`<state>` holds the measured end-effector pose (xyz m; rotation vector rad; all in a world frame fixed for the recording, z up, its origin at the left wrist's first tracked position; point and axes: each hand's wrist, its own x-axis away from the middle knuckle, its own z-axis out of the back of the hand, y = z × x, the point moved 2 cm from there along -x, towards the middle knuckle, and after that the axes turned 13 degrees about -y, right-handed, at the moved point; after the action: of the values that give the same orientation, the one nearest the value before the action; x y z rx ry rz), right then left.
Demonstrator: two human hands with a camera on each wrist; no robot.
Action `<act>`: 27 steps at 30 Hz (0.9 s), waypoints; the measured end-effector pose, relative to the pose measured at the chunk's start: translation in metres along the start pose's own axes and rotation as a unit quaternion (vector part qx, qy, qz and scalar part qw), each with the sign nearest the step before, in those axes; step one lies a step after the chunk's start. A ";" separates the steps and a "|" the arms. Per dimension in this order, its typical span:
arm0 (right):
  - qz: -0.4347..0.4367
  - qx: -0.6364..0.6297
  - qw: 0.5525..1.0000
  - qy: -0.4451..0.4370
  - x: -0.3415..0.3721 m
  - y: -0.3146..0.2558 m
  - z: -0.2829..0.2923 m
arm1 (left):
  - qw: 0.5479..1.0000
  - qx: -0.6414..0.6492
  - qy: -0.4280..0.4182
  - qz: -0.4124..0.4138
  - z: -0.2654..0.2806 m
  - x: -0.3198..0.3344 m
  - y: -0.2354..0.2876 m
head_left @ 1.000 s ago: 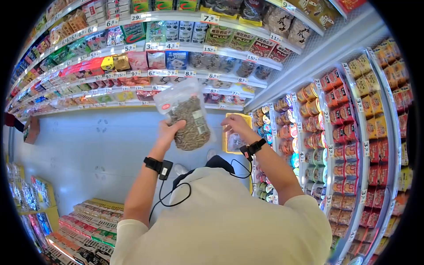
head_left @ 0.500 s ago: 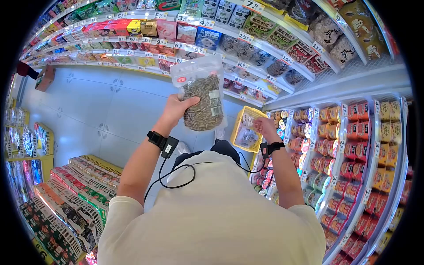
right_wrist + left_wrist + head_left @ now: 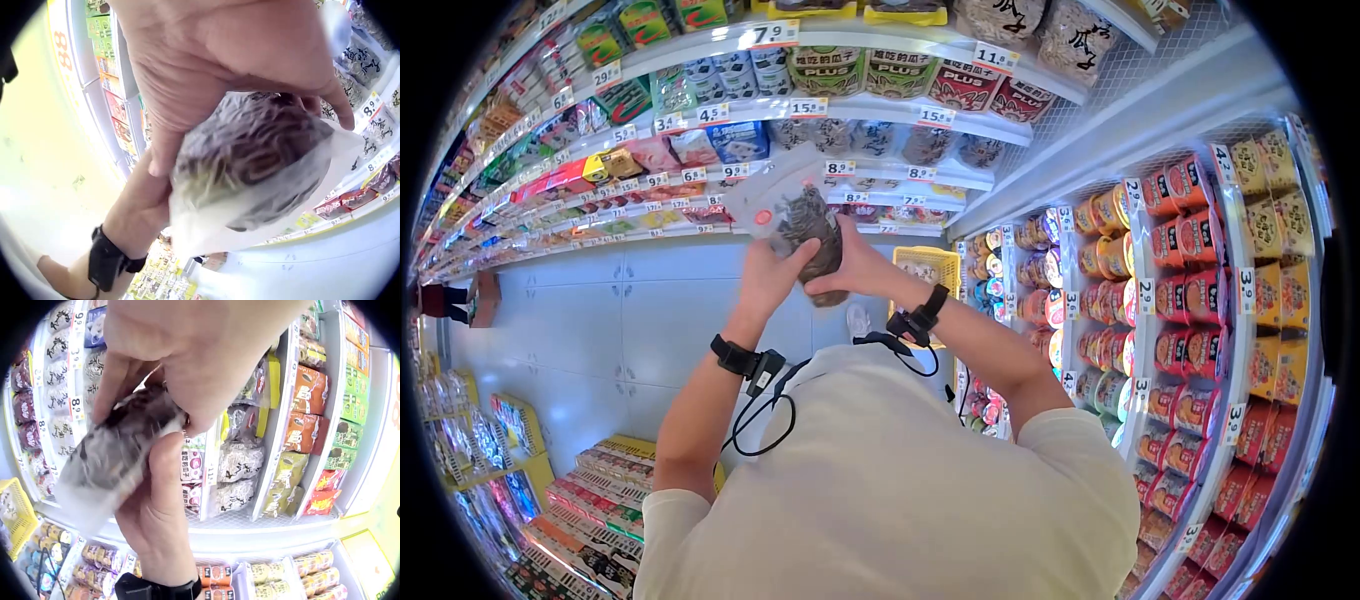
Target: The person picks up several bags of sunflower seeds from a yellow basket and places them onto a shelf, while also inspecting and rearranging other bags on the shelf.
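Observation:
Both hands grip a clear zip pouch of sunflower seeds [image 3: 825,232] in front of the body, over the floor. The left hand [image 3: 770,278] has it from the left, thumb across the front. On the other side, the right hand [image 3: 862,262] curls round the lower right edge. In the left wrist view the pouch [image 3: 122,453] is tilted and blurred between the two hands. Dark seeds bulge through the pouch [image 3: 256,156] under the right hand [image 3: 231,56] in the right wrist view. Some of its fingers are hidden behind the pouch.
A yellow basket [image 3: 927,251] with packets in it stands on the floor by the right forearm. Shelves of bagged snacks [image 3: 825,68] run ahead, and racks of cup noodles [image 3: 1185,290] line the right. Stacked boxes [image 3: 605,487] are at the lower left.
The right hand has moved from over the basket to the pouch and taken hold of it. The pouch, upright and facing the head before, is now turned and tilted between both hands.

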<state>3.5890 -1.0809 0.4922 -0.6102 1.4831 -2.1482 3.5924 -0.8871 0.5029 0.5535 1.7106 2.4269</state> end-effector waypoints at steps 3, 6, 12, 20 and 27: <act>-0.017 -0.094 0.995 -0.031 -0.007 0.021 0.028 | 0.984 0.167 -0.065 0.004 -0.019 -0.018 0.019; -0.052 -0.363 0.925 -0.096 0.005 0.057 0.054 | 0.952 0.282 -0.118 0.020 -0.023 -0.031 0.015; 0.072 -0.720 0.659 -0.204 0.011 0.029 0.089 | 0.991 0.114 -0.070 -0.028 -0.026 -0.065 0.004; 0.020 -0.713 0.691 -0.115 -0.003 0.082 0.088 | 0.917 0.334 -0.216 0.017 -0.055 -0.086 0.019; -0.029 -0.691 0.714 -0.112 -0.005 0.106 0.096 | 0.904 0.386 -0.184 0.034 -0.057 -0.096 0.021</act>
<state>3.6620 -1.1818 0.4230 -1.2794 2.7179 -0.5080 3.6630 -0.9743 0.4835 1.0746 2.4287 1.4376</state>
